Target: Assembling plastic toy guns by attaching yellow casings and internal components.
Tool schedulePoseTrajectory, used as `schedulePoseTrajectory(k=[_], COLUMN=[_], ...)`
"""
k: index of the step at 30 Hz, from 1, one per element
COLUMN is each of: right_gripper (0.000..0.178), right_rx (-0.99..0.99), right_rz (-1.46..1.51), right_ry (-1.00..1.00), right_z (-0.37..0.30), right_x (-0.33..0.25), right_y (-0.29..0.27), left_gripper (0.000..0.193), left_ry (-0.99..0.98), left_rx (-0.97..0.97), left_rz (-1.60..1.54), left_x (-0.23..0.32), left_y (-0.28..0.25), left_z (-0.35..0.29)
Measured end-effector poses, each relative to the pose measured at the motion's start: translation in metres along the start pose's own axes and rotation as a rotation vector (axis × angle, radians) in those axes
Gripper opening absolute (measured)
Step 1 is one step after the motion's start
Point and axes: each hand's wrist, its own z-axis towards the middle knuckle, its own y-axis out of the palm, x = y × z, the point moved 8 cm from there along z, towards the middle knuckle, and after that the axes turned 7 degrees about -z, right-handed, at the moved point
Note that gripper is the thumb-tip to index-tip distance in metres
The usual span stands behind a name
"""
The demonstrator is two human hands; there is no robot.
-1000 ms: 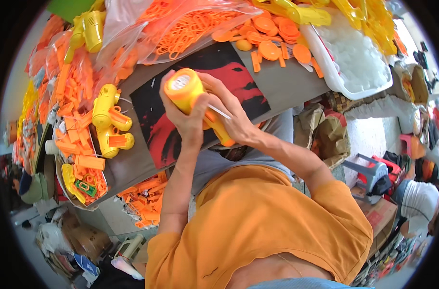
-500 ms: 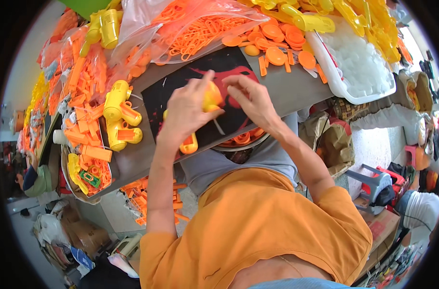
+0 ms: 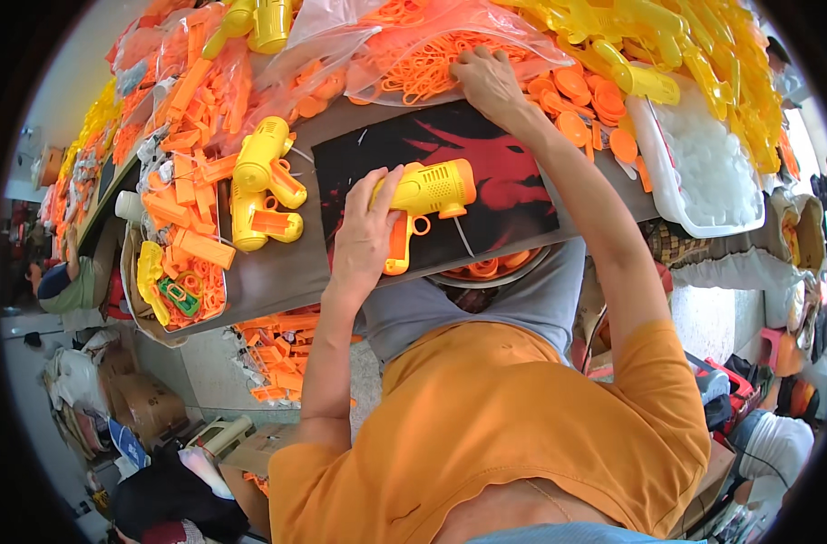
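Note:
A yellow toy gun (image 3: 432, 188) with an orange muzzle, grip and trigger ring lies over the dark printed mat (image 3: 513, 208). My left hand (image 3: 366, 231) is wrapped round its rear end, muzzle pointing right. Farther off, my right hand (image 3: 493, 83) has its bent fingers down among orange plastic loops (image 3: 427, 68) spilling from a clear bag; whatever its fingertips hold is hidden. Two more yellow toy guns (image 3: 264, 163) with orange parts lie left of the mat.
Orange discs and sticks (image 3: 574, 100) lie right of the bag, near a white tub (image 3: 695, 224) of translucent pieces. Yellow gun shells (image 3: 704, 45) are heaped behind it. A box of orange parts (image 3: 182, 263) stands at the left. Below the table edge, a bowl (image 3: 491, 275) holds orange pieces.
My right hand has left the toy gun and moved away to the orange loops. My left hand keeps hold of the gun, now plainly in sight. The whole view has shifted.

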Motion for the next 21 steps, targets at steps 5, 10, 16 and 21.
schedulePoseTrajectory(k=[5, 10, 16, 21], right_gripper=[0.021, 0.015, 0.021, 0.013], right_rx=[-0.021, -0.31, -0.235, -0.076], right_rz=[0.294, 1.59, 1.875, 1.21], right_ry=[-0.092, 0.703, 0.756, 0.424], right_z=[0.008, -0.028, -0.076, -0.075], right_x=[0.006, -0.002, -0.036, -0.036], right_y=[0.007, -0.004, -0.049, -0.095], left_gripper=[0.057, 0.055, 0.025, 0.02], left_ry=[0.023, 0.139, -0.128, -0.154], left_rx=[0.009, 0.075, 0.158, -0.124], left_rz=[0.021, -0.258, -0.784, -0.547], left_x=[0.002, 0.007, 0.001, 0.003], left_y=[0.002, 0.02, 0.009, 0.014], left_z=[0.004, 0.024, 0.069, 0.064])
